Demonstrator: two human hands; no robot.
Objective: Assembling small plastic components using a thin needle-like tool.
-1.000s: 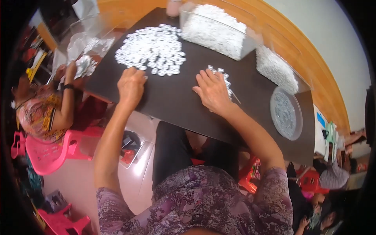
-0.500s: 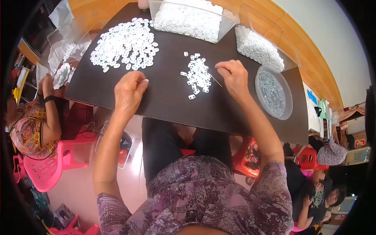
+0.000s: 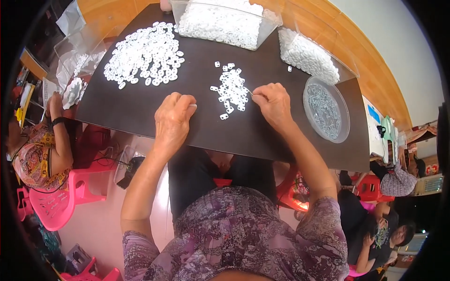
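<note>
**A:** What fills the dark desk point(image 3: 140, 105) where the seated person works?

**B:** Beyond the fingers, at the far edge, stands a big clear bin point(image 3: 225, 21) heaped with white pieces, set back from the open working space. Far-left of the fingers spreads a broad heap of white rings point(image 3: 145, 51); far-right lies a second clear tray point(image 3: 309, 54) of the same stock.

**A:** And the round dish?

**B:** A shallow clear dish point(image 3: 326, 110) of greyish metal bits sits just right of the right hand point(image 3: 274, 104), close enough to reach without leaning.

**A:** What are the hands on?

**B:** The small pile of white rings point(image 3: 230, 89) lies between the hands, just left of the right fingertips. The right fingers are pinched together on something thin at the pile's edge; it is too small to identify. The left hand point(image 3: 172, 119) rests on the desk, fingers curled loosely inward, holding nothing visible, seemingly bracing.

**A:** Anyone else?

**B:** A person in a patterned top point(image 3: 35, 150) sits at the left on a pink chair point(image 3: 56, 201), well apart from the pile.
</note>
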